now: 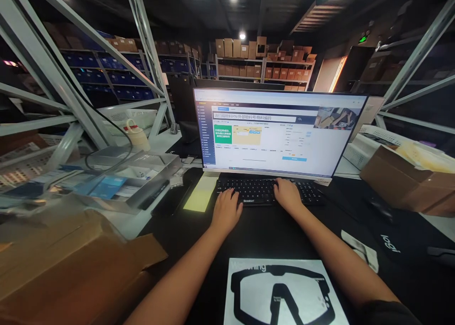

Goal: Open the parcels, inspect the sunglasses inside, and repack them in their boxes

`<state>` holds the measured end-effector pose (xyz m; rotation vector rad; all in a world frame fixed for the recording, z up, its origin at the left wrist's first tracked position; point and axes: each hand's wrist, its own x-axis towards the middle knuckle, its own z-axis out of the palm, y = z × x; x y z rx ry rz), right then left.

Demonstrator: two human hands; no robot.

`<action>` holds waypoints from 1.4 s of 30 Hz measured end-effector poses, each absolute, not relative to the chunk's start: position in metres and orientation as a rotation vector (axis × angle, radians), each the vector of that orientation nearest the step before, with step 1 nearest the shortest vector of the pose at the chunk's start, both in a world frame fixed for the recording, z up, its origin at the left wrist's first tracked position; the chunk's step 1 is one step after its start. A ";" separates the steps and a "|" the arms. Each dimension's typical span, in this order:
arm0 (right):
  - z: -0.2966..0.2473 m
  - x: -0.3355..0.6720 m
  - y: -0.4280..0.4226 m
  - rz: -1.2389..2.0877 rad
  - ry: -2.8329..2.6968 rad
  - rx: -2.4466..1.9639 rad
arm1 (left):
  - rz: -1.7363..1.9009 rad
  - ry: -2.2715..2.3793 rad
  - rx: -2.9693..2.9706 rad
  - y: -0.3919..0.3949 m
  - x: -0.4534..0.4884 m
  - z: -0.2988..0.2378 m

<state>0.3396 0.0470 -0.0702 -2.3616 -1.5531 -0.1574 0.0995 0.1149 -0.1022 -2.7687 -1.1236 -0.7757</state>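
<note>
My left hand (pixel 227 210) rests on the left front part of a black keyboard (pixel 250 192), palm down with its fingers spread over the keys. Farther right, my right hand (pixel 287 194) lies on the same keyboard near its number block, fingers reaching to the upper keys and holding nothing. Behind the keyboard stands a lit monitor (pixel 263 149) with a form page on its screen. Between my forearms a white box (pixel 252 292) with a black glasses picture lies on the black desk mat (pixel 199 249). A yellow-green paper pad (pixel 199 194) is left of the keyboard.
An open cardboard box (pixel 71 263) stands at the near left, a grey tray (pixel 142 187) behind it. To the right are a mouse (pixel 380 209), a crumpled pale strip (pixel 360 249) and another cardboard box (pixel 401 178). Metal rack posts (pixel 156 69) frame the desk.
</note>
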 end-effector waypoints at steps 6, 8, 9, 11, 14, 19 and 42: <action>-0.070 0.335 0.048 -0.178 -1.537 -2.375 | -0.758 -1.130 -2.752 0.114 0.100 -0.102; -0.070 0.336 0.048 -0.172 -1.529 -2.359 | -0.754 -1.129 -2.752 0.114 0.100 -0.102; -0.070 0.337 0.048 -0.170 -1.526 -2.346 | -0.754 -1.129 -2.753 0.114 0.100 -0.102; -0.072 0.338 0.048 -0.170 -1.526 -2.299 | -0.755 -1.132 -2.754 0.114 0.100 -0.102; -0.075 0.335 0.049 -0.168 -1.581 -2.168 | -0.755 -1.135 -2.760 0.114 0.100 -0.102; -0.088 0.310 0.050 -0.120 -1.799 -1.874 | -0.751 -1.148 -2.769 0.113 0.100 -0.101; -0.096 0.295 0.048 -0.177 -1.732 -1.769 | -0.789 -1.140 -2.772 0.113 0.100 -0.103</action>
